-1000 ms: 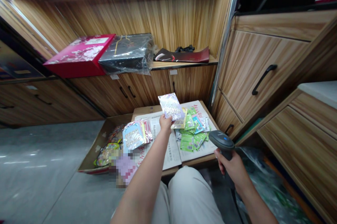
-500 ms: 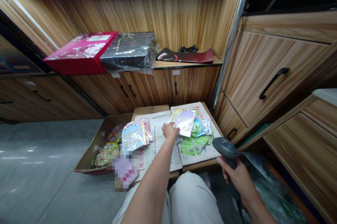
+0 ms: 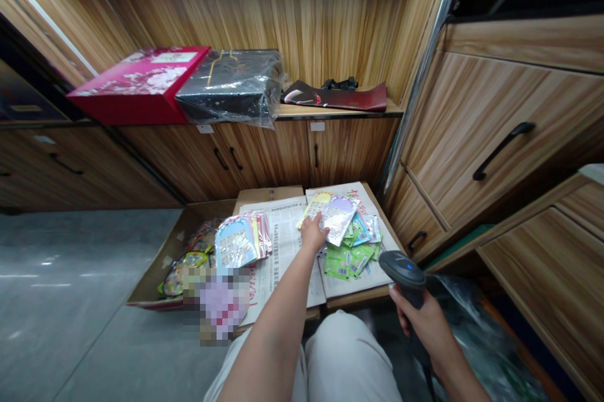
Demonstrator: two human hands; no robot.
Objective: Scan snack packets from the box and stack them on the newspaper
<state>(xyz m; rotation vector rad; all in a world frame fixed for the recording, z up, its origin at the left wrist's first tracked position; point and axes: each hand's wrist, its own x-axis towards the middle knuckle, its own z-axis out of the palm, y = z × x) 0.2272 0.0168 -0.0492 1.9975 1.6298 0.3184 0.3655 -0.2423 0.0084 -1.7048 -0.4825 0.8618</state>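
My left hand (image 3: 314, 234) reaches over the newspaper, its fingers lying on the near edge of a yellow-topped clear packet (image 3: 317, 202) and its thumb apart beside a purple-topped packet (image 3: 340, 213). The fingers look spread, and part of their undersides is hidden. Under and beyond these lie several green sachets (image 3: 348, 258) and a blue sachet (image 3: 362, 230). At the right, my right hand (image 3: 419, 314) is wrapped round the handle of a black barcode scanner (image 3: 402, 268), whose head points left with a small blue light showing.
Left of the newspaper (image 3: 283, 263) sits a stack of blue-fronted packets (image 3: 236, 245). An open cardboard box (image 3: 153, 276) holds colourful packs. A pink box (image 3: 136, 87) and a plastic-wrapped black box (image 3: 231, 84) stand on the shelf. Drawers (image 3: 500, 125) border the right.
My left hand has shifted slightly right. The purple-topped packet now lies further right, showing more of the yellow-topped one. My right hand keeps its hold on the scanner.
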